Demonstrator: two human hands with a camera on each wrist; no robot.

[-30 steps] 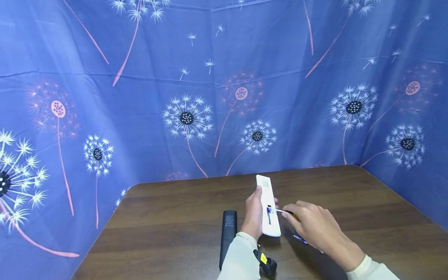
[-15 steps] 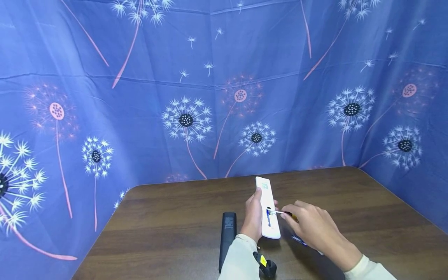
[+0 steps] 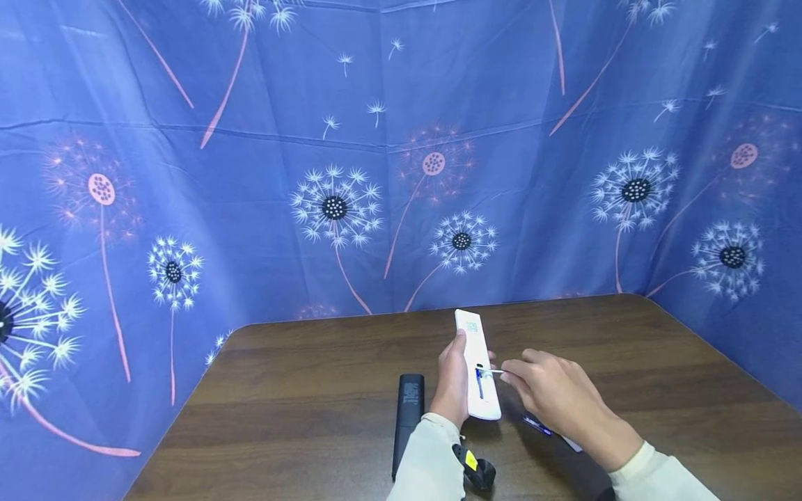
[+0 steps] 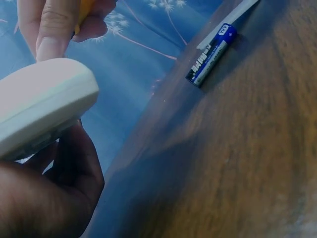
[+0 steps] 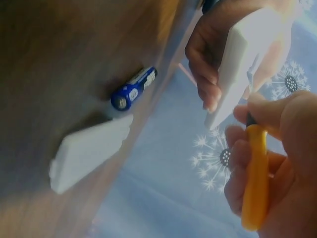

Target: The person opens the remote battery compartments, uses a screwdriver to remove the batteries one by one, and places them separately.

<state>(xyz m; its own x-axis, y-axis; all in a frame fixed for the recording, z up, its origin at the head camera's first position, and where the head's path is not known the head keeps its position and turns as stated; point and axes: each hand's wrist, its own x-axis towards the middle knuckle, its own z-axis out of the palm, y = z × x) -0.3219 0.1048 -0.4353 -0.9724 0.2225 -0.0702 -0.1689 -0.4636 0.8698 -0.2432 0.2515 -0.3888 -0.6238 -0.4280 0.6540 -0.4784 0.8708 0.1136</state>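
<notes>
My left hand (image 3: 452, 379) grips a white remote control (image 3: 474, 341) with its back facing up, thumb along the left edge. A blue battery (image 3: 480, 385) lies in its open battery compartment. In my right hand (image 3: 557, 398) is a screwdriver (image 5: 256, 181) with an orange handle, thumb and fingers pinching it near the shaft. The shaft (image 3: 492, 371) reaches to the upper end of that battery. A loose blue AAA battery (image 4: 212, 55) rests on the table below the right hand. Beside it lies a white battery cover (image 5: 91, 154).
A black remote control (image 3: 409, 417) lies on the brown wooden table (image 3: 313, 410), left of the left forearm. A black device with a yellow patch (image 3: 477, 470) sits by the left wrist. Blue dandelion-print cloth (image 3: 263, 209) hangs behind the table.
The screwdriver's shaft stays at the compartment. My right hand has turned slightly, and its orange handle no longer shows in the head view. More of the white cover shows beneath that hand.
</notes>
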